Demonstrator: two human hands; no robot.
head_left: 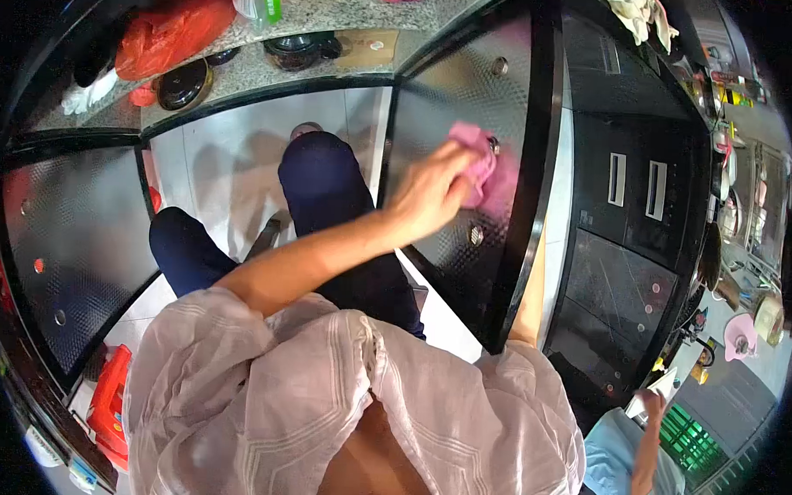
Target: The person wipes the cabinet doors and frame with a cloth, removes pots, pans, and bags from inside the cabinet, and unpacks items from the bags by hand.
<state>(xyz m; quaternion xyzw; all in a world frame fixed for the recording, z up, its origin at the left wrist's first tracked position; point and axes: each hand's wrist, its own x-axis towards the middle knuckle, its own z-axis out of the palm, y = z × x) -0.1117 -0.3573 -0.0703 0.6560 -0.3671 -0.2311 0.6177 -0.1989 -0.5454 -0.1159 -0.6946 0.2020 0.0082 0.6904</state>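
Observation:
My left arm reaches across my body, and my left hand (433, 188) is closed around a pink cloth (482, 163). The cloth lies against the textured panel of an open cabinet door (445, 101) with a black frame. Part of it hangs loose near the frame, below the fingers. Round metal fittings show on the panel above and below the cloth. On the far side of the door frame only my right forearm shows; the right hand itself is hidden behind the door.
A second open door (82, 236) stands at left beside a red plastic object (111, 408). Ahead, a shelf holds a red plastic bag (177, 30), a dark lidded pot (184, 85) and another pot (298, 52). Black cabinets (625, 168) stand right. A person in blue (620, 456) is at lower right.

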